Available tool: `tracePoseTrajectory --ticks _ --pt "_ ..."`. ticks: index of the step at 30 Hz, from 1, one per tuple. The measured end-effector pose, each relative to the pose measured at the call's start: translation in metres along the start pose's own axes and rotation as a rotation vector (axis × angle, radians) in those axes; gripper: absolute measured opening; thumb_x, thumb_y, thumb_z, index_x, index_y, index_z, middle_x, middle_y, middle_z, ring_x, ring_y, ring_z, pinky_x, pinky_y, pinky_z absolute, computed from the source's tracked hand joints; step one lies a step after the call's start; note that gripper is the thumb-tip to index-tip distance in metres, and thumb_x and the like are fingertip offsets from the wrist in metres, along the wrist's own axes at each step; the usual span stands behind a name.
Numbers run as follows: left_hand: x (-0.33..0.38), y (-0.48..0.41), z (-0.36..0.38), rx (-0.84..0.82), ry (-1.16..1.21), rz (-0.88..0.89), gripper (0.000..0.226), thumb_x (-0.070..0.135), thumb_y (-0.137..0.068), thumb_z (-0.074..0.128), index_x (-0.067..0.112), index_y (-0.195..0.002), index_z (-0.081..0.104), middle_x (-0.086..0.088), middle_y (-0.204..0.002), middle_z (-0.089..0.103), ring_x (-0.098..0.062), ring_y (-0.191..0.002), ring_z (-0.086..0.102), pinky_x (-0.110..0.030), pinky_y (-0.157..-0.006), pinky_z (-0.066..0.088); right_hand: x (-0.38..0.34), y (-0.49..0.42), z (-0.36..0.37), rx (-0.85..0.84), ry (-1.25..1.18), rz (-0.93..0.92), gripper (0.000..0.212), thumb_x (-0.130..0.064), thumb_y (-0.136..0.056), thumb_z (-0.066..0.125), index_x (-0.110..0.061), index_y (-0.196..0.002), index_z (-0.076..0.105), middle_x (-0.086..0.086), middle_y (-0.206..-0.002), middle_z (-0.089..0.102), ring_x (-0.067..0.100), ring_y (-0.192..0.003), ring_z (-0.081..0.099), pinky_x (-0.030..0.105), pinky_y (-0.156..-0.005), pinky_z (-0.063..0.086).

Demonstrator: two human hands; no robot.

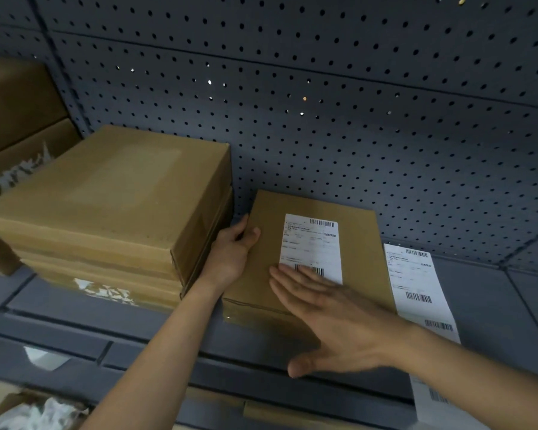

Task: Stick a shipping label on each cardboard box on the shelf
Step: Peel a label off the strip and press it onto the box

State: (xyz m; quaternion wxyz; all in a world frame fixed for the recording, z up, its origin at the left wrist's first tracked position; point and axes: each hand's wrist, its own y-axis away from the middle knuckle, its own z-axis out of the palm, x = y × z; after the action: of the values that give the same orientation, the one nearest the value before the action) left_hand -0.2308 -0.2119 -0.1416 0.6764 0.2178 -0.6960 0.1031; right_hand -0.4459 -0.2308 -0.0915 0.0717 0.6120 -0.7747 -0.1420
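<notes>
A flat cardboard box [361, 243] lies on the grey shelf [494, 305] in the middle of the view. A white shipping label [311, 243] with barcodes sits on its top face. My left hand [233, 249] grips the box's left edge, thumb on top. My right hand [333, 318] lies flat, fingers spread, with the fingertips pressing the label's lower edge. To the right of the box a strip of further labels [416, 283] lies on the shelf and hangs over its front edge.
A stack of larger cardboard boxes [112, 200] without labels stands to the left, close to my left hand. More boxes [16, 125] sit at the far left. A grey pegboard [354, 103] forms the back wall. An open carton with white packing [35, 414] sits below.
</notes>
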Motion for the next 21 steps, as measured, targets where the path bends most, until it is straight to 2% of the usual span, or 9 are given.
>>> tracePoseTrajectory --ticks 2,6,9,12,15,18,21 --pt "0.000 0.000 0.000 -0.003 0.004 -0.002 0.032 0.023 -0.102 0.052 0.038 -0.129 0.045 0.022 -0.106 0.063 0.009 -0.092 0.062 -0.003 -0.071 0.046 -0.001 0.004 0.000 -0.005 0.001 -0.016 0.111 -0.087 -0.082 0.029 -0.018 -0.152 -0.022 -0.006 -0.155 -0.037 0.003 -0.140 -0.037 0.027 -0.118 -0.020" --pt "-0.003 -0.003 0.000 -0.007 0.017 0.003 0.031 0.020 -0.102 0.051 0.033 -0.130 0.050 0.024 -0.101 0.063 0.016 -0.080 0.064 -0.003 -0.067 0.046 0.011 -0.002 -0.002 0.001 0.007 -0.004 0.104 -0.084 -0.085 0.024 -0.019 -0.153 -0.020 -0.007 -0.157 -0.032 0.003 -0.142 -0.033 0.027 -0.118 -0.018" --pt "-0.005 -0.004 -0.002 -0.016 0.018 -0.003 0.037 0.022 -0.102 0.052 0.026 -0.138 0.050 0.019 -0.108 0.065 0.013 -0.084 0.066 -0.004 -0.069 0.048 0.033 -0.013 -0.006 0.008 -0.036 0.094 0.100 -0.084 -0.084 0.015 -0.021 -0.153 -0.020 -0.006 -0.157 -0.031 0.006 -0.144 -0.030 0.028 -0.121 -0.012" --pt "-0.006 -0.004 -0.002 -0.017 0.033 -0.019 0.042 0.025 -0.101 0.052 0.025 -0.143 0.047 0.008 -0.119 0.067 0.000 -0.095 0.068 -0.011 -0.075 0.051 0.073 -0.023 -0.009 0.011 -0.094 0.234 0.099 -0.085 -0.080 0.008 -0.024 -0.152 -0.022 -0.005 -0.158 -0.029 0.011 -0.146 -0.025 0.035 -0.123 -0.004" --pt "-0.002 -0.004 0.000 0.009 0.032 -0.020 0.043 0.024 -0.101 0.052 0.031 -0.142 0.042 0.018 -0.106 0.064 0.006 -0.085 0.066 -0.006 -0.065 0.049 0.106 -0.027 -0.013 0.019 -0.106 0.325 0.098 -0.084 -0.081 0.005 -0.022 -0.152 -0.019 -0.002 -0.157 -0.028 0.011 -0.147 -0.021 0.034 -0.124 -0.002" --pt "-0.002 -0.005 0.002 0.019 0.029 -0.022 0.047 0.025 -0.101 0.054 0.024 -0.147 0.043 0.012 -0.116 0.065 0.000 -0.094 0.064 -0.007 -0.068 0.049 0.107 -0.027 -0.012 0.020 -0.097 0.333 0.103 -0.087 -0.079 0.005 -0.018 -0.152 -0.021 -0.001 -0.157 -0.029 0.012 -0.146 -0.023 0.032 -0.123 -0.004" --pt "-0.003 -0.004 0.002 0.025 0.040 -0.024 0.050 0.025 -0.101 0.054 0.021 -0.149 0.041 0.008 -0.123 0.063 -0.001 -0.098 0.062 -0.007 -0.070 0.049 0.084 -0.015 -0.004 0.019 -0.080 0.266 0.109 -0.091 -0.074 0.001 -0.019 -0.151 -0.025 0.000 -0.157 -0.032 0.011 -0.145 -0.029 0.034 -0.124 -0.003"
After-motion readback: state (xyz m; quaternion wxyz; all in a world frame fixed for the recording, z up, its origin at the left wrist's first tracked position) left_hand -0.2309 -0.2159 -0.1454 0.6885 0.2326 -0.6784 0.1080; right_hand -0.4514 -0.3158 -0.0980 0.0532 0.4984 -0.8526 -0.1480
